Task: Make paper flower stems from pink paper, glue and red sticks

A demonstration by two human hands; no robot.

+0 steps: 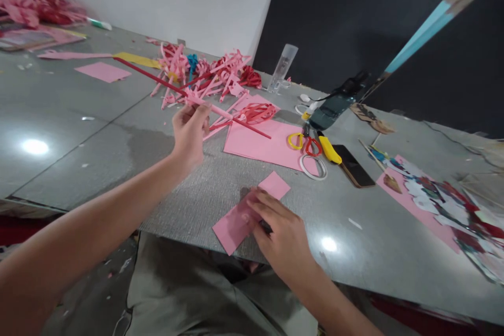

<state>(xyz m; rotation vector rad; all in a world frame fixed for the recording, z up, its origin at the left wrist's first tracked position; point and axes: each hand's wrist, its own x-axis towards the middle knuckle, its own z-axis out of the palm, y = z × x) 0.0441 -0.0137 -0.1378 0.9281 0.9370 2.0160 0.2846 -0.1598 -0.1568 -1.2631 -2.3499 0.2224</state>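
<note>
My left hand (191, 128) is raised over the table with thumb and fingers pinched on thin paper strips. A pink strip (216, 111) and a long red strip (252, 128) stick out past the fingertips, the red one slanting down to the right. Near the front edge, my right hand (281, 226) presses down on a narrow pink paper rectangle (232, 228), its fingers lying across the middle. Behind it are larger pink sheets (252, 142) with a looped red and pink paper piece (258, 113) on top.
Scissors (305, 142), a tape roll (314, 167), a yellow-handled tool (329, 149), a phone (356, 166) and a dark bottle (334, 105) sit to the right. Curled paper strips (205, 71) are heaped at the back. Paper scraps (437, 199) cover the far right.
</note>
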